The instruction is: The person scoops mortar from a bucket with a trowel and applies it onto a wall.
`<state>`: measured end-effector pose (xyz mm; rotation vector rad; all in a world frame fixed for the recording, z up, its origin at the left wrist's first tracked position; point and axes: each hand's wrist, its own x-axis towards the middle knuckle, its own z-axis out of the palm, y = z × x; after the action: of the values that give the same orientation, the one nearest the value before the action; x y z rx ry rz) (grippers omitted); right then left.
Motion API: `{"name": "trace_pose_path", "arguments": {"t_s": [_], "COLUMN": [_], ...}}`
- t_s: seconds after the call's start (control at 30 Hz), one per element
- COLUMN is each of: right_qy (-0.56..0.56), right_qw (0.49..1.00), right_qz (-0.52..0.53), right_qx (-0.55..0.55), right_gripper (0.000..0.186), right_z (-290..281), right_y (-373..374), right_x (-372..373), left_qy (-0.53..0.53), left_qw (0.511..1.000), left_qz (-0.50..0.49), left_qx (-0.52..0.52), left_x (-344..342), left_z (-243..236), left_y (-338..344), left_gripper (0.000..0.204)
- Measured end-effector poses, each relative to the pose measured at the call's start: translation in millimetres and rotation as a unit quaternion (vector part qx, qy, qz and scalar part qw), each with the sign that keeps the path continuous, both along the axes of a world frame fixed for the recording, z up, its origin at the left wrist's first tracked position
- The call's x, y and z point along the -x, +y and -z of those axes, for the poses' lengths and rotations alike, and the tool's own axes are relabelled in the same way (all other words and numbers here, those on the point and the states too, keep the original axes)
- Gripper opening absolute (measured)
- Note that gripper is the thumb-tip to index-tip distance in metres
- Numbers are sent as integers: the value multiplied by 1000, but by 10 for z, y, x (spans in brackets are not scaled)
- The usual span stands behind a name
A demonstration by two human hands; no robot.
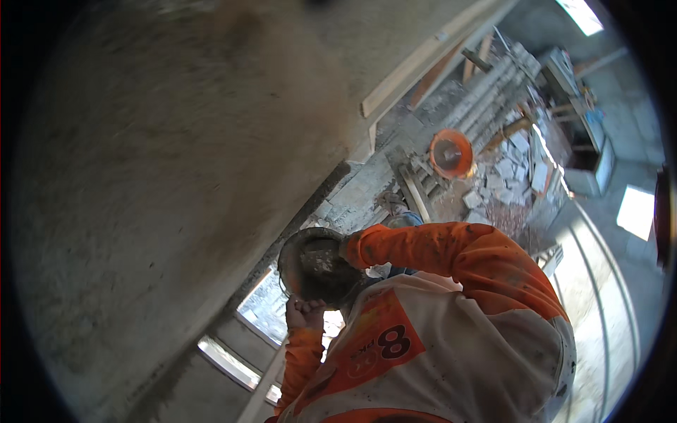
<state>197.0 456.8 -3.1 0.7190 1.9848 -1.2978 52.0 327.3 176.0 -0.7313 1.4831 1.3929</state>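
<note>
Close to my chest is a dark round bucket (290,248), tipped so that its mouth faces me. Wet grey-brown mortar (326,273) lies inside it. My left hand (305,311) is at the bucket's near edge, with its fingers curled closed over the rim. On the bucket's right side, my right hand (347,250) reaches to the rim from an orange sleeve. Its fingers are in shadow, and whether they grip the rim or a tool does not show. A rough plastered wall (155,155) rises along the left, just beyond the bucket.
Below, an orange bucket (460,170) with grey contents stands beside wooden boards (416,192). Broken blocks and rubble (504,180) are heaped to its right. Long posts (497,88) lie farther back. A timber plank (416,67) runs along the wall's end.
</note>
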Motion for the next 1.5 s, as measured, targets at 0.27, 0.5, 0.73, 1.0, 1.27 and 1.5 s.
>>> {"name": "trace_pose_path", "arguments": {"t_s": [0.27,0.5,0.73,1.0,1.27,1.5], "right_qy": [59,53,21,-63,-21,-1], "right_qw": [956,922,935,953,914,819], "right_qz": [-268,-356,-323,-232,-325,-466], "right_qx": [-106,-142,-144,-187,-241,-334], "right_gripper": [42,39,40,48,48,49], "right_z": [-428,-424,-546,-662,-1282,-1789], "right_y": [148,-1,72,119,340,372], "right_x": [583,527,367,304,504,1006], "left_qy": [62,51,126,19,63,125], "left_qw": [988,973,953,978,987,983], "left_qz": [-111,-209,-218,-200,-140,-35], "left_qx": [-82,-81,167,57,52,128], "left_x": [-389,-696,-894,-937,-1038,-988], "left_z": [-806,-498,433,820,691,701], "left_y": [-202,-467,-1138,-1307,-1130,-1060], "left_gripper": [34,29,25,22,28,39]}}
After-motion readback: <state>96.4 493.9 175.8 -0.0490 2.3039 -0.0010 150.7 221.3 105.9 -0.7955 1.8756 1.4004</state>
